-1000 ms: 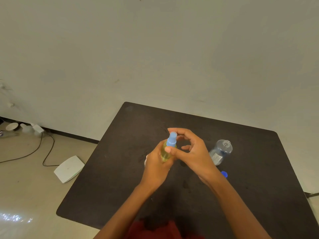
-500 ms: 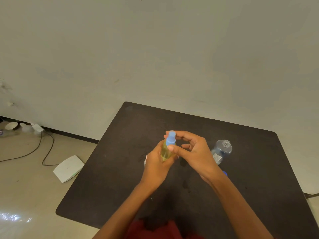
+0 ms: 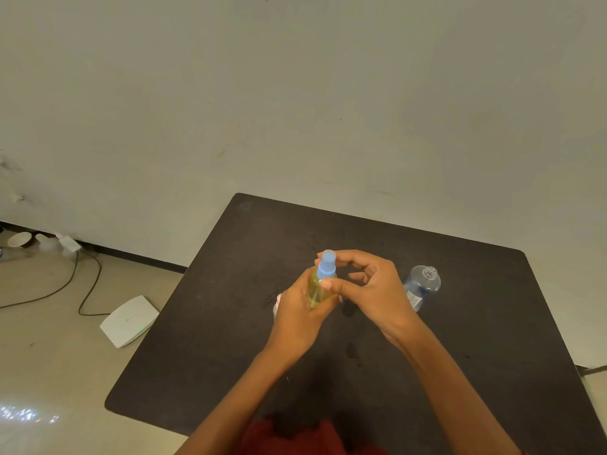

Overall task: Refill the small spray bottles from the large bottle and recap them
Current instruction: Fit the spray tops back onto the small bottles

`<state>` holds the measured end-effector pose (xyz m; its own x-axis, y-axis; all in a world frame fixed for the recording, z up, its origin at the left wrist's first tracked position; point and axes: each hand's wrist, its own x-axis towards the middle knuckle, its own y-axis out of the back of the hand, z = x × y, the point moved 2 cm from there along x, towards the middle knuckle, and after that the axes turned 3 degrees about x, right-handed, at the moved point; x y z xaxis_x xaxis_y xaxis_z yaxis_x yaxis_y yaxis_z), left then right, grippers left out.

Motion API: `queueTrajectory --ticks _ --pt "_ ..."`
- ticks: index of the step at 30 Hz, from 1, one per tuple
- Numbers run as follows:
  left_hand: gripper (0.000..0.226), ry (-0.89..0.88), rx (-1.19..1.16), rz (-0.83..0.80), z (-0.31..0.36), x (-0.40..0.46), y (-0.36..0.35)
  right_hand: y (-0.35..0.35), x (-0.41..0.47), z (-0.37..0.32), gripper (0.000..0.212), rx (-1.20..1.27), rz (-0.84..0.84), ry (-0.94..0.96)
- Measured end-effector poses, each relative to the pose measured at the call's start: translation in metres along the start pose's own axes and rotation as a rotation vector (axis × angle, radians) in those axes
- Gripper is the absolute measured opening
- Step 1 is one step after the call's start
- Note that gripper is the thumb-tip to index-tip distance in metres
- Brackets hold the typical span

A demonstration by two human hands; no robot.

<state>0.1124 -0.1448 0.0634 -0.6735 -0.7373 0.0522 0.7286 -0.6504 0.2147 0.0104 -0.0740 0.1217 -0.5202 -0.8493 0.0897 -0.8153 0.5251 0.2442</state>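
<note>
Dark table (image 3: 460, 323) fills the lower frame beneath a pale wall. At centre, the left hand (image 3: 300, 315) wraps the small yellow spray bottle (image 3: 317, 290); the right hand (image 3: 371, 287) pinches its blue cap (image 3: 326, 266). It looks light and slick; grip the body low. Uncapped large bottle (image 3: 422, 285) stands right.
</note>
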Motion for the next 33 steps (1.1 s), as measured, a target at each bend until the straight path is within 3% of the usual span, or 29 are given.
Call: queueTrajectory --ticks 5,11,17,20,27,33 --pt "0.036 0.008 -0.030 -0.028 0.004 -0.002 -0.001 -0.004 -0.001 0.003 0.032 0.024 0.075 0.008" --pt "0.035 0.001 -0.014 -0.046 0.006 -0.001 0.000 0.002 -0.001 -0.001 0.032 0.169 -0.150 -0.046" --pt "0.044 0.002 -0.014 -0.053 0.010 -0.004 -0.002 -0.002 -0.001 0.007 0.027 0.079 0.114 -0.034" --pt "0.043 0.008 -0.021 -0.067 0.011 -0.005 -0.003 -0.005 -0.002 0.010 0.027 0.076 0.155 -0.040" --pt "0.033 0.026 -0.022 -0.094 0.011 -0.004 -0.001 0.004 -0.004 0.002 0.034 0.205 -0.155 -0.093" --pt "0.039 0.017 -0.021 -0.075 0.013 -0.005 -0.001 -0.002 -0.005 0.005 0.030 0.130 0.069 -0.062"
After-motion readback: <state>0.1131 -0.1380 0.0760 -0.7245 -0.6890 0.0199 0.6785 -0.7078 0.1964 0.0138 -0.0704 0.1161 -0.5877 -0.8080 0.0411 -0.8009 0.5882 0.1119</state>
